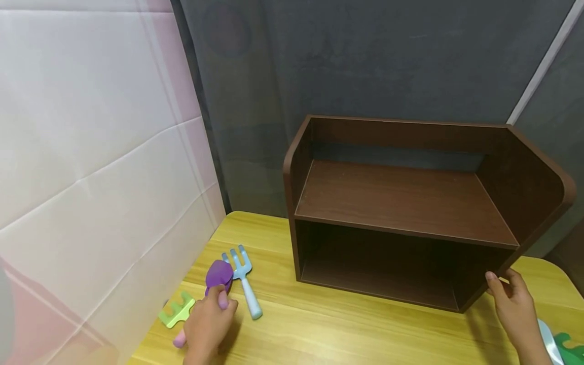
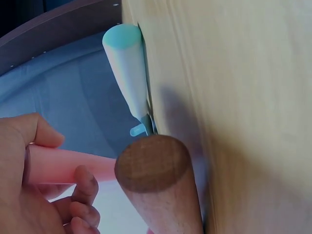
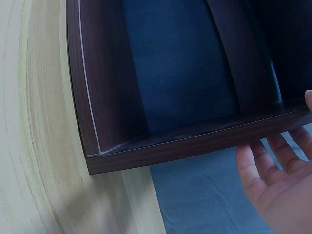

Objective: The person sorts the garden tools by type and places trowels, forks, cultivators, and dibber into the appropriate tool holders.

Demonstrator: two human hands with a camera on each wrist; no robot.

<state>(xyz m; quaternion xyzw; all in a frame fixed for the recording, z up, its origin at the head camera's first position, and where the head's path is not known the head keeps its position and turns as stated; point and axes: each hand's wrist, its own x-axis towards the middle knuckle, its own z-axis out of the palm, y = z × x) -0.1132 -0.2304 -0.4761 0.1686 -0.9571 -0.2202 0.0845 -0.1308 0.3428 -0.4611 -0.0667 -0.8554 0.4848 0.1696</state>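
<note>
My left hand (image 1: 211, 320) pinches the pink handle (image 2: 73, 165) of a purple toy shovel (image 1: 219, 274) at the table's left side. Just right of it lies a light blue toy fork (image 1: 248, 294), its tines pointing away. To the left is a light green toy rake (image 1: 178, 310). In the left wrist view, a thick round handle end (image 2: 153, 165) stands close to the camera; its owner is unclear. My right hand (image 1: 515, 306) grips the right side panel of a brown two-tier shelf (image 1: 406, 197), thumb in front and fingers behind in the right wrist view.
The shelf stands on a yellow wood-grain table (image 1: 356, 329). A pale fabric wall (image 1: 114, 126) borders the left edge, and a dark grey curtain (image 1: 388, 61) hangs behind. A green object (image 1: 568, 349) and a white one (image 1: 550, 340) lie at the right front, partly cut off.
</note>
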